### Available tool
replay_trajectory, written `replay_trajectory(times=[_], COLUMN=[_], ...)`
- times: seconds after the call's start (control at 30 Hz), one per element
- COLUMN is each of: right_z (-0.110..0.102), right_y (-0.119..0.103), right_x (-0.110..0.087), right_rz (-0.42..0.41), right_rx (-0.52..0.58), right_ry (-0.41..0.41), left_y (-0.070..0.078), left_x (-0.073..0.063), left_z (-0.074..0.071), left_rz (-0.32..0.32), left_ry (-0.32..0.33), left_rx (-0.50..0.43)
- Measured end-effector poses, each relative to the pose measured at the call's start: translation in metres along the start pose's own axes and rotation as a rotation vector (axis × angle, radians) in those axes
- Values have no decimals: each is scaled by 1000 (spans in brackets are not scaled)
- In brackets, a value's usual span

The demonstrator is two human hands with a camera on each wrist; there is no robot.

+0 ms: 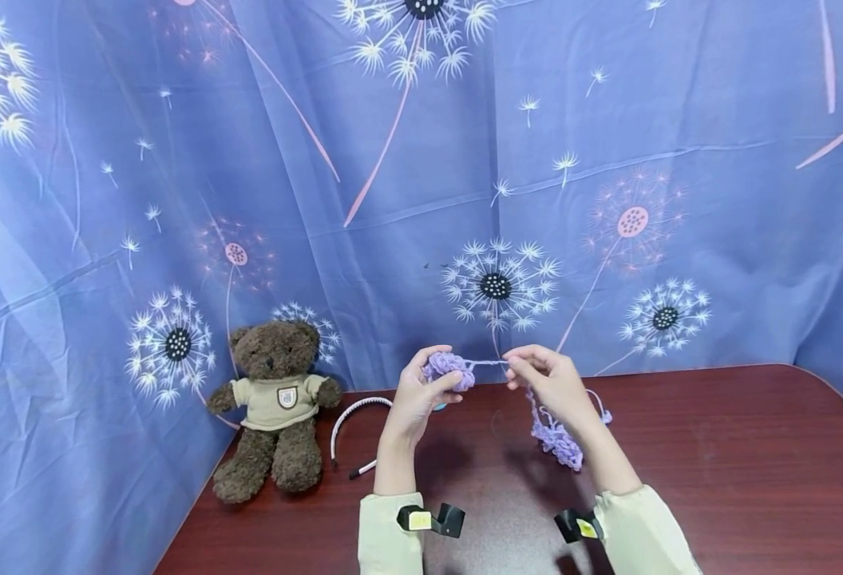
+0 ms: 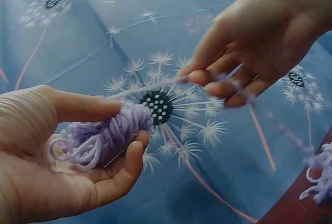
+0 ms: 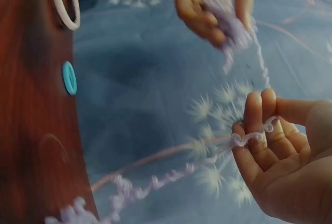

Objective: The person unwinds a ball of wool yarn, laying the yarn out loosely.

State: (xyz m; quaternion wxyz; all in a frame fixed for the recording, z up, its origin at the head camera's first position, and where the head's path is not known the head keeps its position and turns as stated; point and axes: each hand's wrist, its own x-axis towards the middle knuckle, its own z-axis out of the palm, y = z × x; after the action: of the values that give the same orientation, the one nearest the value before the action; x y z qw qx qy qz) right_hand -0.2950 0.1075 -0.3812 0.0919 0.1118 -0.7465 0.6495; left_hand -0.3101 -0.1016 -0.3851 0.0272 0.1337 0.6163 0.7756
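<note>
A small bundle of lilac yarn (image 2: 111, 136) lies between the thumb and curled fingers of my left hand (image 1: 409, 403), held up over the table. From it a strand (image 1: 488, 362) runs nearly level and taut to my right hand (image 1: 552, 387), which pinches it between thumb and fingertips. In the right wrist view the crinkled yarn (image 3: 262, 130) passes across the right hand's fingers. Below that hand, a kinked length trails down to a loose lilac heap (image 1: 560, 447), partly behind the wrist in the head view.
A brown teddy bear (image 1: 271, 371) in a beige shirt sits at the table's left. Beside it lies a white headband (image 1: 344, 419), partly hidden by the left arm. A turquoise ring (image 3: 69, 78) rests near the edge of the dark red table (image 1: 738, 463). A blue dandelion curtain (image 1: 393, 160) hangs behind.
</note>
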Motion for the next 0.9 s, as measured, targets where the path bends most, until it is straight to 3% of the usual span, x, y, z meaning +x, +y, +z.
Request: replay_trajectory(times=[0.33,0.73,0.9], right_z=[-48,-87,-105], right_y=[9,22,24], right_x=[4,2,-3], right_rz=[-56,-76,-94], right_rx=[5,295,417], right_ry=[161,307,412], left_y=[7,9,11], left_x=[-3,-5,-7], left_z=[-13,-25,-30], left_rz=[1,-10,-20], left_ry=[77,148,168], left_rx=[-8,29,32])
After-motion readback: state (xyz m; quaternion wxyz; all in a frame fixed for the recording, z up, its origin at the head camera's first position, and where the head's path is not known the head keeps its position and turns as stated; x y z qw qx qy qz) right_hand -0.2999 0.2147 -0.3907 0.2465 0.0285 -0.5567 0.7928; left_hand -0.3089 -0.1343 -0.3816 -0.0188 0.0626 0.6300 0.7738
